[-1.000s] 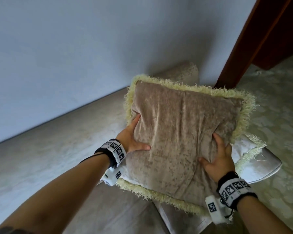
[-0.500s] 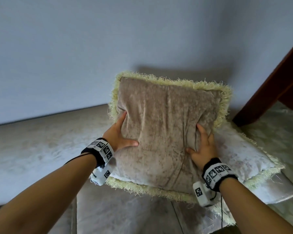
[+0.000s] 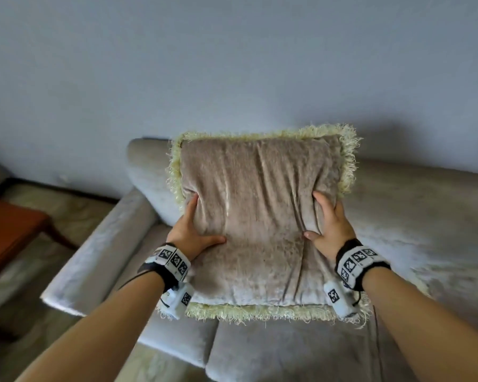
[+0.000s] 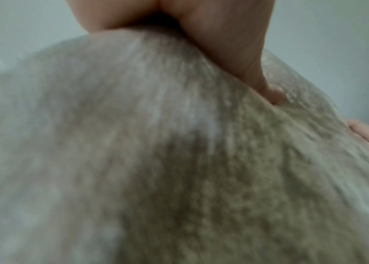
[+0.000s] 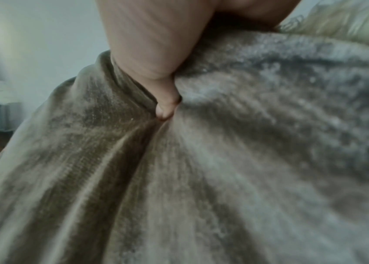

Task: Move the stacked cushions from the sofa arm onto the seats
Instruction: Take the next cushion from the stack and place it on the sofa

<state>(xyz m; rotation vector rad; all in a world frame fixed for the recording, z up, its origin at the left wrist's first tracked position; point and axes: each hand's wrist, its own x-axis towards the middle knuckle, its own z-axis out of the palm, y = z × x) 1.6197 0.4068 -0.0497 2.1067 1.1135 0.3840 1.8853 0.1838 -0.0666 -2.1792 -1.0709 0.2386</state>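
Carried clear of the sofa arm where it lay on another cushion a second ago, the beige cushion [image 3: 260, 224] now hangs in front of the sofa's backrest [image 3: 414, 205], over the seats [image 3: 284, 351], and no second cushion is in view. Both thumbs press into the front face — the right wrist view shows one sunk in a deep fold of the velvet — while the remaining fingers wrap behind the side edges, out of sight. The left hand [image 3: 189, 230] is clamped on the left edge, the right hand [image 3: 330, 224] on the right edge, and the cushion is held nearly upright, its pale fringe [image 3: 260, 312] hanging just above the seat. At left lie the near sofa arm [image 3: 100, 255] and a wooden table [image 3: 9, 232] on the floor. Judged from this position, the transfer of this cushion is almost complete: lowering and release remain — then a return for the other.
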